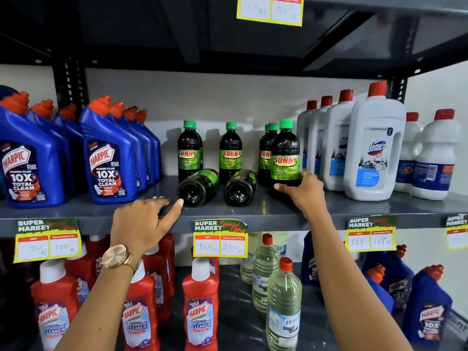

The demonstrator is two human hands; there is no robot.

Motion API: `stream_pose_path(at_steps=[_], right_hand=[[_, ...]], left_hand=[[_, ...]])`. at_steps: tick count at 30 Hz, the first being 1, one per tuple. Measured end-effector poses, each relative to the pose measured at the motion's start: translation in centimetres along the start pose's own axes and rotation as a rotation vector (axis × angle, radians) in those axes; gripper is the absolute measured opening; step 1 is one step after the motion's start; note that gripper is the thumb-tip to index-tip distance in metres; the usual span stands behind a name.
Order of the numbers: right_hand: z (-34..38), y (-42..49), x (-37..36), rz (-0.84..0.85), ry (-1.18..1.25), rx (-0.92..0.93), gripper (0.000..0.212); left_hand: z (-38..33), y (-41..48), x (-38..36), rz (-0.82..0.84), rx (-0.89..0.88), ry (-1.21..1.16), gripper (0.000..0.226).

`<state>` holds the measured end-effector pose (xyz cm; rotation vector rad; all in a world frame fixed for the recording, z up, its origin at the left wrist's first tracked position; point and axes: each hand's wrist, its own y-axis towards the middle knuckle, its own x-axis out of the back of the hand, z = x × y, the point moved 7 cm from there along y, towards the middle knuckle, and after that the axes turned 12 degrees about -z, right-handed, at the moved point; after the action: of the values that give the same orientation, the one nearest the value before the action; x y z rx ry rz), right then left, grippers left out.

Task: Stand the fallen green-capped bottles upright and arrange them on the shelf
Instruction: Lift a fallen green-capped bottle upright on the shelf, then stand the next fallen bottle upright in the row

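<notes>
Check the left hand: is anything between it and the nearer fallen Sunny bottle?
Nothing visible. The left hand reaches over bare shelf, its thumb tip at the base of the left fallen Sunny bottle.

Sunny bottles (285,153): dark liquid, green caps, green-yellow labels; Harpic bottles (109,158) at 9 o'clock blue, orange-red caps; Domex bottles (374,148) at 3 o'clock white, red caps.

1 head-worn wide-angle view faces the shelf (253,214) straight on from close, tilted slightly down, both forearms reaching in.
</notes>
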<state>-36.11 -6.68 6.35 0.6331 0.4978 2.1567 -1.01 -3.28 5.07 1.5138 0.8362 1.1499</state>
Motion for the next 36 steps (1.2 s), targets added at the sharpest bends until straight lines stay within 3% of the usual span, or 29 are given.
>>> stream_pose_path(at_steps=[6,9,11,12,13,15,19,22,24,26,28,31,34,36], right_hand=[[-0.8,0.4,-0.8,0.061,-0.046,-0.050,0.068],[0.3,-0.4,1.0,-0.124,-0.083,0.024,0.090],[3.0,-2.6,2.8,-0.338,-0.012,0.217,0.071],[4.4,-3.6,2.7,-0.349,0.023,0.296,0.059],[5.8,-4.3,2.0,-0.271,0.026,0.331,0.055],[7.5,-4.6,-1.3,0.022,-0.108,0.280,0.068],[7.2,-4.4,-5.8,0.567,-0.270,-0.213,0.094],[7.0,-4.1,-7.3,0.700,-0.300,-0.345,0.072],[6.4,-4.0,-8.0,0.679,-0.192,-0.369,0.056],[5.3,-3.3,-8.3,0.565,-0.016,-0.365,0.059],[5.3,-2.8,-7.9,0.410,0.053,-0.242,0.071],[7.0,-2.3,-7.0,0.220,0.055,0.003,0.073],[7.9,-2.7,-7.8,0.233,0.100,0.023,0.085],[8.1,-2.9,-8.9,0.266,0.116,-0.030,0.109]], left_hand=[[-0.1,0.1,0.1,-0.005,-0.006,-0.002,0.064],[-0.1,0.0,0.1,0.003,-0.007,0.011,0.065],[-0.1,0.0,0.0,0.004,-0.013,0.025,0.065],[-0.1,0.0,-0.1,0.005,-0.011,0.028,0.064],[-0.1,0.0,-0.1,0.006,-0.006,0.028,0.063],[0.0,0.1,0.0,0.009,0.004,0.029,0.062],[0.0,0.1,-0.1,0.029,0.007,0.032,0.065],[0.0,0.1,-0.1,0.031,0.006,0.039,0.064],[0.1,0.2,0.0,0.031,0.004,0.040,0.063],[0.2,0.2,-0.1,0.034,0.001,0.033,0.063],[0.2,0.2,-0.2,0.034,0.003,0.037,0.064],[0.2,0.2,-0.2,0.033,0.009,0.045,0.063],[0.2,0.2,-0.1,0.035,0.016,0.042,0.062],[0.2,0.1,-0.1,0.038,0.018,0.040,0.062]])
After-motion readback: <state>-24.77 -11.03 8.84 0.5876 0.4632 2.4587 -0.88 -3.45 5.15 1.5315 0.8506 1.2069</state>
